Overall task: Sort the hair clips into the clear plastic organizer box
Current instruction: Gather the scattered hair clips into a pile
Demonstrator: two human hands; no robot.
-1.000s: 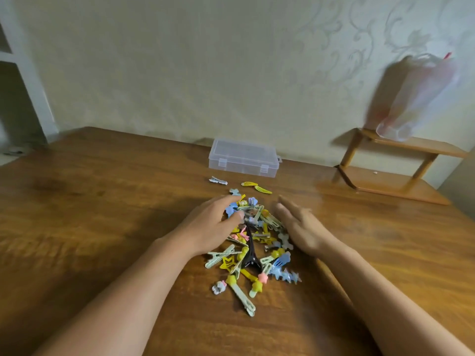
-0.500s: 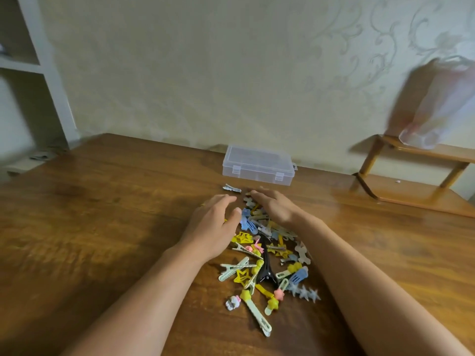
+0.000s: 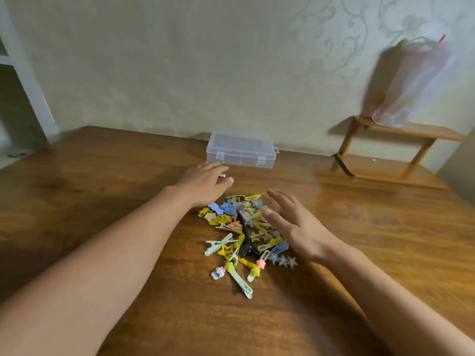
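Wooden table (image 3: 108, 191) carried a mixed pile of hair clips (image 3: 244, 232), mostly yellow, blue and pale green, with one black clip (image 3: 247, 242) at centre. Clear plastic organizer box (image 3: 241, 150) sat lid down, behind the pile near the wall. Left hand (image 3: 203, 185) lay flat, fingers extended, over a small clip (image 3: 222, 176) between pile and box. Right hand (image 3: 295, 224) hovered at the pile's right edge, fingers spread and relaxed, grasping nothing.

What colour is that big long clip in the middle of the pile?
Black, seen in the head view.
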